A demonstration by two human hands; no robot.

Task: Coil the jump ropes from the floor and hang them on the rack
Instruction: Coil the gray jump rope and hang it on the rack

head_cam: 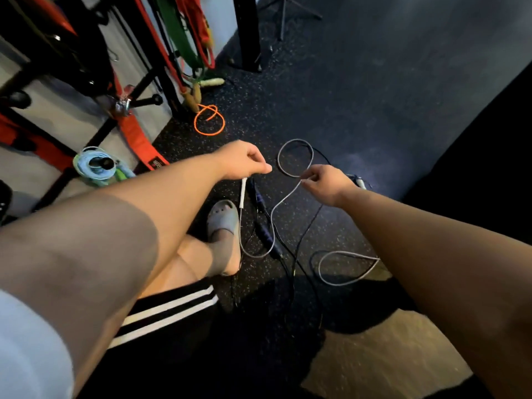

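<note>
A grey jump rope (288,194) hangs in loops between my two hands above the dark speckled floor. My left hand (241,161) is shut on its white handle (243,194), which points down. My right hand (325,182) pinches the grey cord where a loop (295,158) crosses itself. More grey cord (345,267) lies looped under my right forearm. A black rope with dark blue handles (263,226) lies on the floor beneath. An orange rope (208,120) lies coiled near the black rack (144,82) at the upper left.
Red and green bands (184,33) hang on the rack. A coiled light blue rope (95,165) hangs on a rack peg at left. My foot in a grey slide sandal (224,226) stands beside the ropes. A black post (247,33) stands behind.
</note>
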